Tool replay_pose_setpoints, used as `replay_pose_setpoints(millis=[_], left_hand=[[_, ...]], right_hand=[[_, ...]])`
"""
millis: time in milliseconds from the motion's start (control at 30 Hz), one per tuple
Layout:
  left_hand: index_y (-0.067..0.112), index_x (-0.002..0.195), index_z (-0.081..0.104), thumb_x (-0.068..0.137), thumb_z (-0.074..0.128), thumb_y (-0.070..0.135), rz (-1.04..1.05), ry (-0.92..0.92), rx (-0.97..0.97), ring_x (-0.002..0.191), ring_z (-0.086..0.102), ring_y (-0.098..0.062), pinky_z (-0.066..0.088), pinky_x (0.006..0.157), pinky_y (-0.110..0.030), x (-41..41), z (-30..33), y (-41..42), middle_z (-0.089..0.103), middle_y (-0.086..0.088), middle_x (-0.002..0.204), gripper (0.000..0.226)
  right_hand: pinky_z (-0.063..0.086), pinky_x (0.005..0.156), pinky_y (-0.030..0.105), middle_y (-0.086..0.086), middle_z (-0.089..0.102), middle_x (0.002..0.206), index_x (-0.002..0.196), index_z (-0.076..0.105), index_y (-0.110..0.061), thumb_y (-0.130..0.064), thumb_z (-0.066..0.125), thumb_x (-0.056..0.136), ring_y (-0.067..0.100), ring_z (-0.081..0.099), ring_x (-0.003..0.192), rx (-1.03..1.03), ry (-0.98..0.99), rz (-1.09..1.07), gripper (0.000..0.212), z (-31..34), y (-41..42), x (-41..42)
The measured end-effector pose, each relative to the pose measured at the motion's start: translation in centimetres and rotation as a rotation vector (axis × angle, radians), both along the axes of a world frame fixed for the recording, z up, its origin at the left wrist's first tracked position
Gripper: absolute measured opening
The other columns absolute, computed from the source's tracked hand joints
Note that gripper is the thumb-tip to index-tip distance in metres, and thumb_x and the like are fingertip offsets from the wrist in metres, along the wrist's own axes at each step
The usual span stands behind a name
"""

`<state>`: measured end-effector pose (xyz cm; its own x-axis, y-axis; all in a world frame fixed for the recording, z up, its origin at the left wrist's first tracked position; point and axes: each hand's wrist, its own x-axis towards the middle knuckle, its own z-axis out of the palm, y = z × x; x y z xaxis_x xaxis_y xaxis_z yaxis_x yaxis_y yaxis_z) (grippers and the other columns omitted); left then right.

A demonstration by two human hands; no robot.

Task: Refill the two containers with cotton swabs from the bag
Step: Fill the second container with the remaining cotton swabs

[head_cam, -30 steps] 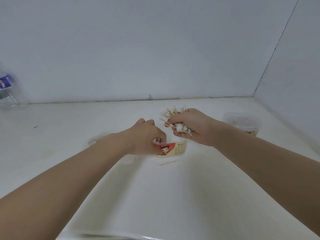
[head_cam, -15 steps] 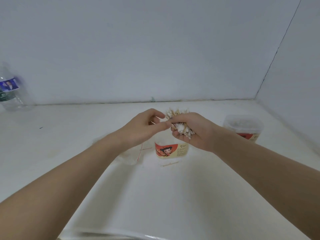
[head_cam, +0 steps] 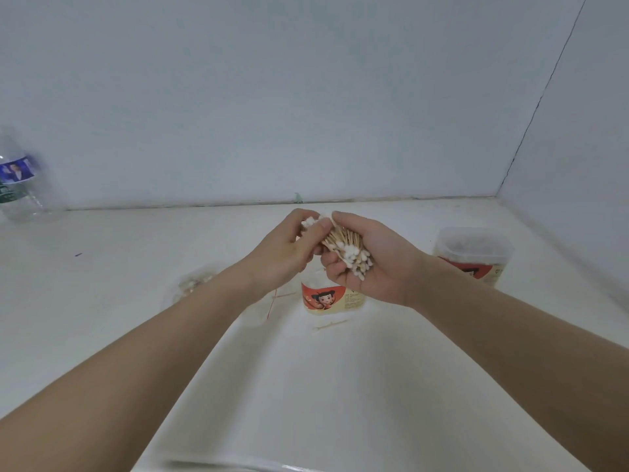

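The bottle [head_cam: 20, 185] is blurred and cut by the left edge; hands hide the near container's [head_cam: 332, 299] mouth; the bag [head_cam: 194, 284] is a blur.

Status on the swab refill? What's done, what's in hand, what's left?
Done, apparently: the far container at right looks filled with swabs. In hand: the right hand grips a bundle of cotton swabs above the near container, while the left hand pinches the bundle's far end. Left: getting that bundle into the near container, and picking up the stray swab lying in front of it. The near container's fill level is hidden.
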<state>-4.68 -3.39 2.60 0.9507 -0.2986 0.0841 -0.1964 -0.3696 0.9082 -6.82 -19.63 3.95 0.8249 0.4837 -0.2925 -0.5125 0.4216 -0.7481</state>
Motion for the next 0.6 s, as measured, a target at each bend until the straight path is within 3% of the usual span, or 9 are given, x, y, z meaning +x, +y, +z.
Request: replay_pose_setpoints(millis=[67,200,300,433,533,600], left_hand=[[0.025,0.117,0.059,0.103,0.046,0.049,-0.022,-0.014,0.009,0.057,0.054,0.003,0.042,0.066,-0.019,-0.1,0.6,-0.4,0.059,0.020,0.065,0.031],[0.025,0.111,0.061,0.104,0.044,0.046,-0.005,-0.138,0.114,0.062,0.059,0.003,0.046,0.070,-0.020,-0.1,1.5,-1.2,0.062,0.013,0.081,0.028],[0.024,0.107,0.059,0.104,0.042,0.048,-0.003,-0.143,0.156,0.062,0.060,0.000,0.049,0.074,-0.026,0.0,1.7,-1.5,0.062,0.010,0.080,0.030],[0.022,0.113,0.053,0.102,0.026,0.063,-0.017,-0.027,0.176,0.079,0.061,-0.011,0.047,0.077,-0.031,0.1,1.9,-2.0,0.062,0.003,0.090,0.050],[0.020,0.129,0.047,0.100,0.020,0.067,0.046,0.073,-0.006,0.090,0.067,-0.016,0.055,0.089,-0.038,0.3,1.9,-2.1,0.064,0.001,0.101,0.060],[0.015,0.132,0.045,0.098,0.022,0.070,0.112,0.178,-0.074,0.086,0.071,-0.020,0.058,0.088,-0.041,0.5,1.6,-1.7,0.066,-0.005,0.105,0.069]], right_hand=[[0.039,0.048,0.016,0.007,0.057,0.078,0.094,0.067,-0.008,-0.049,0.052,0.099,0.010,0.047,0.055,-0.053,-0.031,0.028,0.044,0.1,0.3,-0.1],[0.037,0.043,0.016,0.002,0.054,0.069,0.082,0.066,-0.012,-0.072,0.048,0.091,0.009,0.040,0.054,-0.105,-0.035,0.043,0.064,0.7,0.4,0.1],[0.038,0.044,0.019,0.003,0.054,0.065,0.075,0.066,-0.011,-0.077,0.042,0.089,0.011,0.041,0.052,-0.143,-0.030,0.056,0.072,0.9,0.0,0.4],[0.039,0.054,0.022,0.005,0.052,0.069,0.083,0.062,-0.012,-0.073,0.048,0.089,0.012,0.037,0.053,-0.179,-0.076,0.041,0.064,0.6,-0.1,0.5],[0.042,0.064,0.022,0.002,0.048,0.070,0.090,0.061,-0.012,-0.063,0.056,0.092,0.010,0.034,0.050,-0.077,-0.073,-0.042,0.051,0.2,-0.3,0.5],[0.046,0.069,0.022,0.000,0.049,0.070,0.100,0.058,-0.010,-0.046,0.062,0.096,0.008,0.038,0.048,-0.057,-0.087,-0.095,0.036,-0.3,-0.7,0.7]])
